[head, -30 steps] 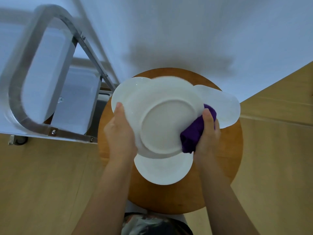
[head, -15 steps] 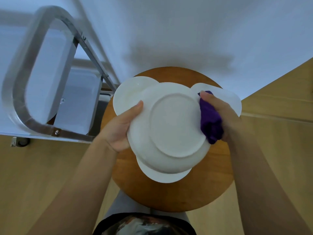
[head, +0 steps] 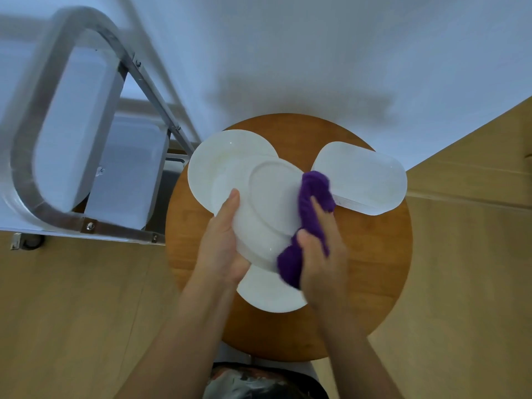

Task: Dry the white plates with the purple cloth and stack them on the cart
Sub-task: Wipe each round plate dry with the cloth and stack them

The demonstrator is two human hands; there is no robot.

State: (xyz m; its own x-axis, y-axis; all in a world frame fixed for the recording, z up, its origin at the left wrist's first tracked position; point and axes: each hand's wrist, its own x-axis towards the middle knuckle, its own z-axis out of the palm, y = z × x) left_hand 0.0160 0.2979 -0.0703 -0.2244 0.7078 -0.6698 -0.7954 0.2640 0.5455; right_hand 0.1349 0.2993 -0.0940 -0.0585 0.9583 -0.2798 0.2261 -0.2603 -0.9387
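A white plate [head: 267, 205] is held tilted, underside toward me, above a round wooden table [head: 371, 269]. My left hand [head: 223, 240] grips its left rim. My right hand [head: 322, 254] holds a bunched purple cloth [head: 312, 203] against the plate's right side. Three more white plates lie on the table: a round one [head: 221, 159] at the back left, an oblong one [head: 365, 177] at the back right, and a round one [head: 270, 292] near me, partly hidden by my hands.
A metal-framed cart [head: 28, 168] with pale trays [head: 126, 174] stands left of the table, close to its edge. A white wall rises behind the table. Wooden floor surrounds it on the left and right.
The plate has tipped more on edge and turned. My right hand with the cloth slid down from the upper right rim to the lower right. My left hand shifted toward the plate's lower left.
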